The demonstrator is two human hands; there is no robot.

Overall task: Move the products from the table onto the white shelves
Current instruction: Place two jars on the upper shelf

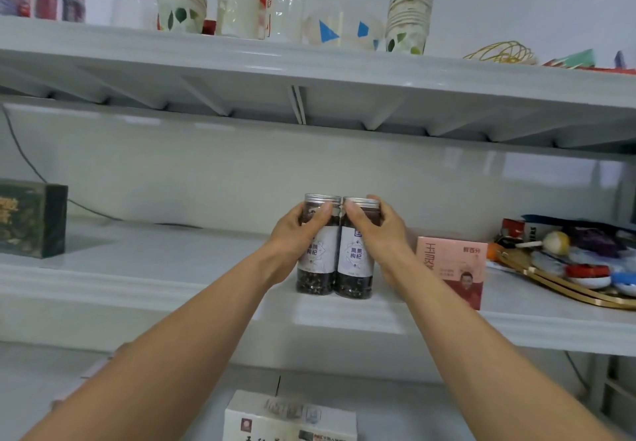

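Two clear jars of dark berries with silver lids and white labels stand side by side, touching, near the front edge of the middle white shelf (172,282). My left hand (297,230) grips the left jar (316,261) around its upper part. The right jar (356,263) is held the same way by my right hand (377,230). Both jars are upright with their bases on the shelf.
A pink box (454,268) stands just right of the jars; a tray of small items (568,268) lies further right. A dark green box (31,217) sits at far left. The upper shelf holds paper cups (407,21) and bottles. A white box (289,416) lies on the shelf below.
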